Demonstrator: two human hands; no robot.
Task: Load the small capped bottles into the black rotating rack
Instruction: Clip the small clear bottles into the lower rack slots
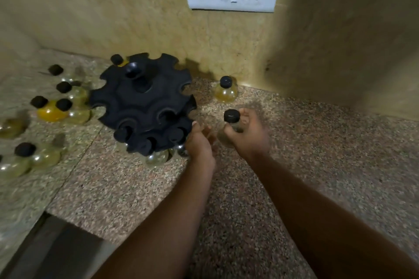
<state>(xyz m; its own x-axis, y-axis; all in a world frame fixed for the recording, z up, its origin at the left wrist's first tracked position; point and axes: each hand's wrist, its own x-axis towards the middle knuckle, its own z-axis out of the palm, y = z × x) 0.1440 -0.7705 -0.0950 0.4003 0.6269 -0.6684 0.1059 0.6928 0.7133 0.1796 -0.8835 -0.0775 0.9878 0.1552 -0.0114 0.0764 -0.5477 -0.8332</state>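
Gripping 1 capped bottle [231, 123] in our right hand [248, 133], fingers wrapped round its neck, cap sticking up above the fist.
Left hand [199, 142] sits fingers spread, loose, at the near-right rim of the black rack [145, 99], holding nothing. Held bottle is just right of the rack; bare granite counter [317, 154] lies to our right. 1 more bottle [226, 90] stands by the wall; loose bottles [65, 102] cluster left of the rack.
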